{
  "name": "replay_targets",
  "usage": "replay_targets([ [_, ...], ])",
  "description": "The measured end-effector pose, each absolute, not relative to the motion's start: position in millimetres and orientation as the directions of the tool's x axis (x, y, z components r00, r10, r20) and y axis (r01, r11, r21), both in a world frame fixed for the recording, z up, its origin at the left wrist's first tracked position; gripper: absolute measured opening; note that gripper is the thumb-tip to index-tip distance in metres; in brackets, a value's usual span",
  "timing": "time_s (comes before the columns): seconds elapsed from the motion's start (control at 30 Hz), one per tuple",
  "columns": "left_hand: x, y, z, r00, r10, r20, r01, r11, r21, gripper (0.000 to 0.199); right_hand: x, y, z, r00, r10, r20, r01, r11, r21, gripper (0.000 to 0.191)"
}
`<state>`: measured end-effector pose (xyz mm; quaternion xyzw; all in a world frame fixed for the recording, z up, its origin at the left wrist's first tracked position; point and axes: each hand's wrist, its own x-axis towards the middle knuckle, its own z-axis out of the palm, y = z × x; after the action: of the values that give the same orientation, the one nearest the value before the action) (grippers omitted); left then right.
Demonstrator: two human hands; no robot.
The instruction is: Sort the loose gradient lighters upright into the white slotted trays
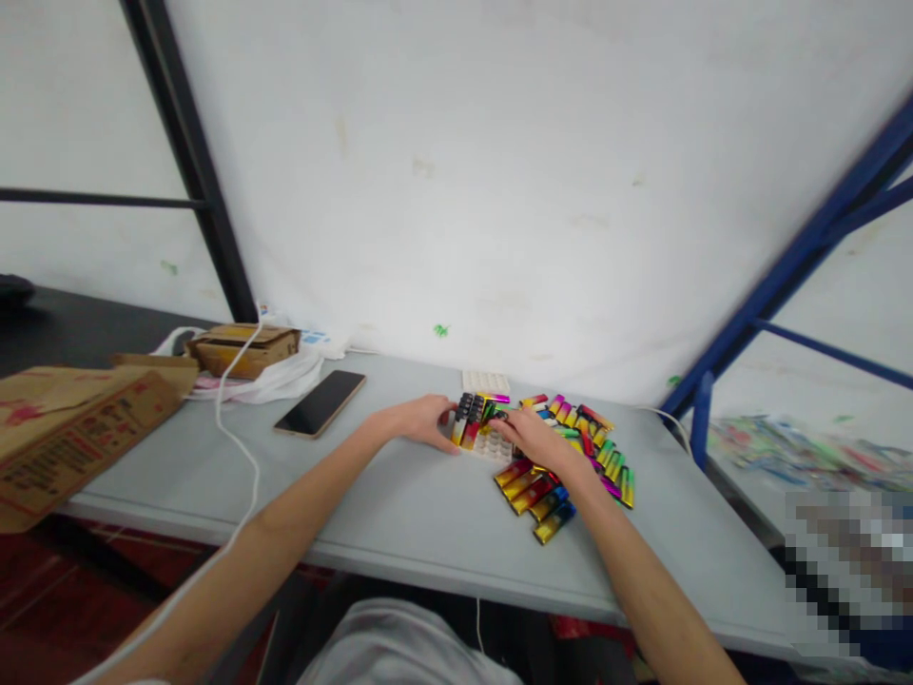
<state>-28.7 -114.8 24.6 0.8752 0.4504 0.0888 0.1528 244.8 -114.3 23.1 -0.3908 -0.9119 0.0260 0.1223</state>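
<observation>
A white holed tray [495, 445] lies on the grey table, with several shiny lighters [467, 421] standing upright at its left end, black tops up. My left hand [426, 420] curves round the tray's left end, its thumb at the near corner and its fingers beside the lighters. Over the tray, my right hand [524, 433] has its fingers closed at a lighter [490, 411], mostly hidden by the fingers. A loose pile of metallic lighters [532, 490] in gold, red, blue, green and purple spreads beneath and around my right forearm.
Behind the tray, another white holed tray [485, 381] lies near the wall. A phone [320, 404] rests to the left. Farther left are a small cardboard box [246, 349] on a white plastic bag and a larger carton [92, 419]. A white cable [239, 447] crosses the table's left side.
</observation>
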Motion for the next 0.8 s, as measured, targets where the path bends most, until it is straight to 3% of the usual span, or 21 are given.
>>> replay_targets([
  [0.43, -29, -113, 22, 0.580, 0.815, 0.016, 0.758, -0.546, 0.356, 0.065, 222, -131, 28, -0.564, 0.822, 0.081, 0.818, 0.570, -0.080, 0.041],
  [0.57, -29, -115, 24, 0.562, 0.827, 0.009, 0.770, -0.528, 0.359, 0.063, 219, -127, 21, -0.561, 0.824, 0.076, 0.819, 0.566, -0.096, 0.031],
  [0.7, -28, -116, 25, 0.561, 0.828, 0.020, 0.778, -0.535, 0.330, 0.063, 226, -125, 23, -0.608, 0.782, 0.140, 0.770, 0.623, -0.136, 0.031],
  [0.8, -27, -116, 26, 0.580, 0.815, 0.019, 0.760, -0.549, 0.347, 0.062, 240, -119, 27, -0.611, 0.739, 0.283, 0.722, 0.667, -0.184, 0.041],
])
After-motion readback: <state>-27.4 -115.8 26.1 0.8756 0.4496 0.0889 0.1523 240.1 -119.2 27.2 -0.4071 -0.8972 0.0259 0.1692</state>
